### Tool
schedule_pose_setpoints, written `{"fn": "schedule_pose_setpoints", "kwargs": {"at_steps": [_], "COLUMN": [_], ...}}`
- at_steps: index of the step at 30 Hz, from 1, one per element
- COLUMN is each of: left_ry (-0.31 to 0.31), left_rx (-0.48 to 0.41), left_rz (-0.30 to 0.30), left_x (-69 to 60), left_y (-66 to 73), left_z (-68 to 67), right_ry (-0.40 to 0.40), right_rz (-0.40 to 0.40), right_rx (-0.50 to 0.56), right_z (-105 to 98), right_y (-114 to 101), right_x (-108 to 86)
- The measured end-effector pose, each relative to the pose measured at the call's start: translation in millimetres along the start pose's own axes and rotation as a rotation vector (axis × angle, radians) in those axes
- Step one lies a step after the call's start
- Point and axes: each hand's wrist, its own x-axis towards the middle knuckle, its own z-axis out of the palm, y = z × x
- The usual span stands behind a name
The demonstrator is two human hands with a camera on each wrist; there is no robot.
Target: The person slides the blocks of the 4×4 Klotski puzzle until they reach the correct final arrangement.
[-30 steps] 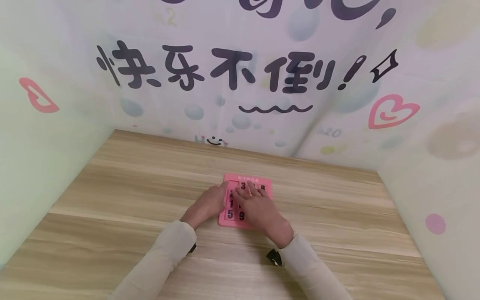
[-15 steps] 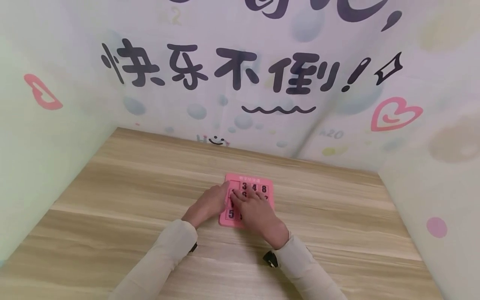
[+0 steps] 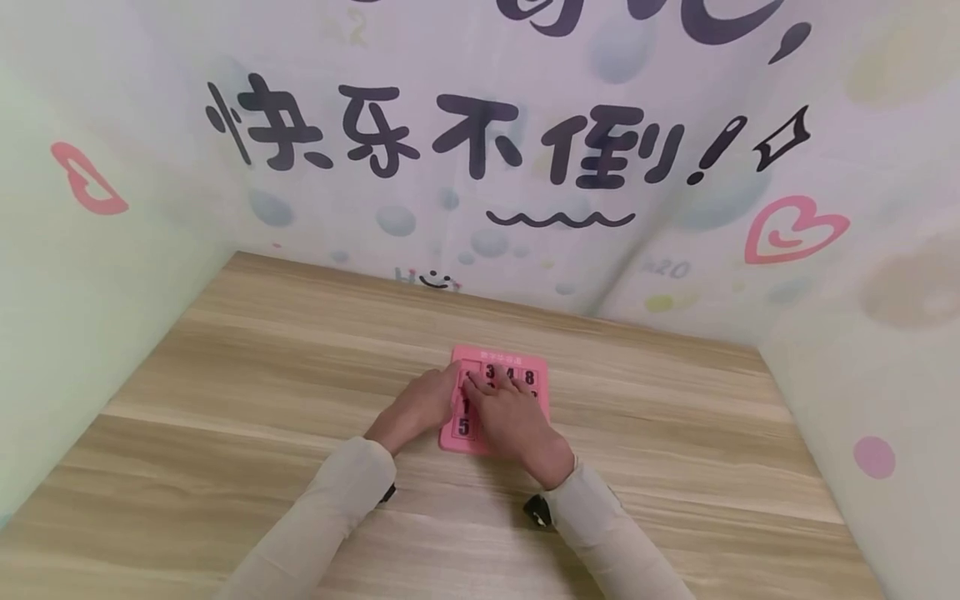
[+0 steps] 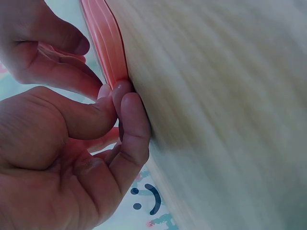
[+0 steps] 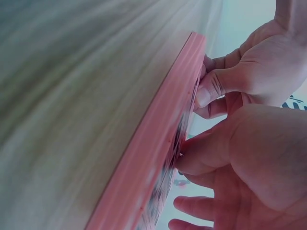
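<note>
A pink number slide puzzle [image 3: 467,446] lies flat on the table, black digits on its tiles; 3, 4, 8 and 5 are readable in the head view. At its upper left corner is a gap without a tile. My left hand [image 3: 422,403] pinches the left edge, thumb on top and fingers against the side, as the left wrist view shows on the ridged pink rim [image 4: 106,43]. Across the tiles lies my right hand [image 3: 516,421], its fingers extended and fingertips touching the left columns. The right thumb [image 5: 201,155] touches the tile face. Several tiles are hidden beneath this hand.
The wood-grain table [image 3: 262,375] meets a printed cloth backdrop [image 3: 375,217] behind and pale walls at both sides. A black strap piece [image 3: 537,510] shows under the right sleeve [image 3: 600,521], and the left sleeve [image 3: 330,500] rests in front.
My right hand has shifted slightly left over the puzzle, covering the 9 tile and showing more of the 4 and 8. The left hand keeps its grip. The head view has shifted a little.
</note>
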Motion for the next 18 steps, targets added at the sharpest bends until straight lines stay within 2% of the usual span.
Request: {"fn": "schedule_pose_setpoints", "kwargs": {"at_steps": [18], "left_ry": [-0.016], "left_rx": [0.007], "left_rz": [-0.01], "left_x": [2.3], "left_y": [-0.1], "left_z": [0.3], "right_ry": [-0.009], "right_rz": [0.053], "right_rx": [0.027], "right_z": [1.2], "right_y": [-0.7], "right_x": [8.6]}}
